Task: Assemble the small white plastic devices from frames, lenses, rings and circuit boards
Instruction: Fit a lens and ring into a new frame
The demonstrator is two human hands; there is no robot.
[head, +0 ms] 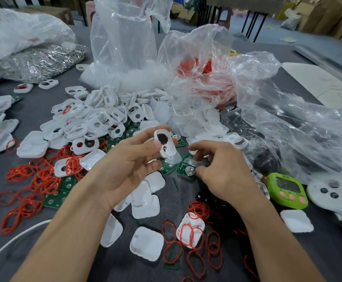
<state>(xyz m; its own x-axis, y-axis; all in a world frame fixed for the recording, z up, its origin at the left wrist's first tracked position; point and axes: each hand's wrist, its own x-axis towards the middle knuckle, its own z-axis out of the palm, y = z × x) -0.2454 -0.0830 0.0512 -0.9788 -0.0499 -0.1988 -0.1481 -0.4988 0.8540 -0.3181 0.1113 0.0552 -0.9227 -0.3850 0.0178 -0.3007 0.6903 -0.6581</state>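
My left hand holds a white plastic frame upright between thumb and fingers; a black round pad with a red ring sits in its upper opening. My right hand reaches down to the table, its fingertips curled around a small clear lens lying over a green circuit board. A heap of white frames lies behind my hands. Red rings are scattered at the left and near front. White back covers lie below my hands.
Crumpled clear plastic bags rise at the back and right, one holding red rings. A bag of metal clips lies at the back left. A green timer and a white controller sit at the right. A white cable crosses the front left.
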